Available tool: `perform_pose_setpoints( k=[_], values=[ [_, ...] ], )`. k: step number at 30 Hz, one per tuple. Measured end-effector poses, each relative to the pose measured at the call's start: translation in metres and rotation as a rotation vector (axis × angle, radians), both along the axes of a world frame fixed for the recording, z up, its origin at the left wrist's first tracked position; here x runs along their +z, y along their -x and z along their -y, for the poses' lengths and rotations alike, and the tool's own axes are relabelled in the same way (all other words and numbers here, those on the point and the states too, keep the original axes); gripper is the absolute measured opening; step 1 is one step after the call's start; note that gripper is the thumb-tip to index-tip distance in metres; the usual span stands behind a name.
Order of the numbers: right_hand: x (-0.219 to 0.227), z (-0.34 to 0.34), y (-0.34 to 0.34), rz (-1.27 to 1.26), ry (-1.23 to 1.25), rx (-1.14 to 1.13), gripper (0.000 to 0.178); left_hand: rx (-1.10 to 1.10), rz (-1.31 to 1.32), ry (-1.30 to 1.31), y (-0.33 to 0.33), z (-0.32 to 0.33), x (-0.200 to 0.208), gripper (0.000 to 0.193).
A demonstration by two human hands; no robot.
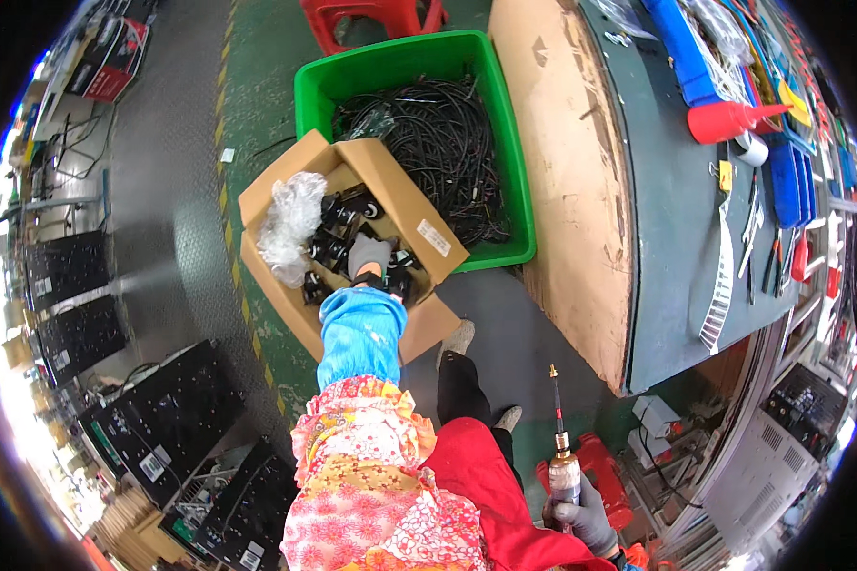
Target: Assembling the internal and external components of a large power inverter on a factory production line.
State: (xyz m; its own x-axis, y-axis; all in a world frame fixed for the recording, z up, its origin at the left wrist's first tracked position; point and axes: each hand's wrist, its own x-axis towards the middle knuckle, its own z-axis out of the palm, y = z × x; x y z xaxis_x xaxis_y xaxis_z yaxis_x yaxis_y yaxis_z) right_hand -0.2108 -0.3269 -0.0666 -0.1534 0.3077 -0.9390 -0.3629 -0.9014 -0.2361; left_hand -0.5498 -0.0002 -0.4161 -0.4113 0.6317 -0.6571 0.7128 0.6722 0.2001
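Note:
My left hand (369, 255), in a grey glove, reaches down into an open cardboard box (290, 314). Black round parts (333, 228) lie loose around it in the box. Its fingertips are hidden among them, so I cannot see whether it grips one. Crumpled clear plastic wrap (291, 226) fills the box's left side. Low on the right, my right hand (590, 519), also gloved in grey, is closed around a power screwdriver (566, 476). The long bit points away from me, with a small brass-coloured piece (553, 371) at its tip.
Behind the box stands a green bin (519, 190) of tangled black cables (438, 143); a red stool (371, 14) is beyond. A workbench (676, 257) on the right carries blue trays (681, 52), a red funnel-shaped bottle (724, 122) and hand tools. Black panels (167, 423) lie at the left.

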Motion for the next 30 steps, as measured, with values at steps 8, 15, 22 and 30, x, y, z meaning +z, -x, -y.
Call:
perform_pose_setpoints(
  k=[8,15,22,30],
  values=[
    [0.016,0.023,-0.004,-0.024,-0.029,-0.103,0.072,0.862,1.057,-0.233,-0.009,0.032,0.125,0.017],
    [0.061,0.050,-0.017,-0.041,-0.312,-0.181,0.075,0.604,1.562,0.018,-0.104,0.106,0.327,0.022],
    [0.129,0.178,-0.050,0.203,-0.649,-0.559,0.067,-0.191,1.651,0.479,-0.309,0.207,0.418,0.016],
    [0.139,0.423,-0.126,0.455,-0.703,-1.096,0.052,-0.737,1.621,0.760,-0.528,0.478,0.470,0.012]
  ],
)
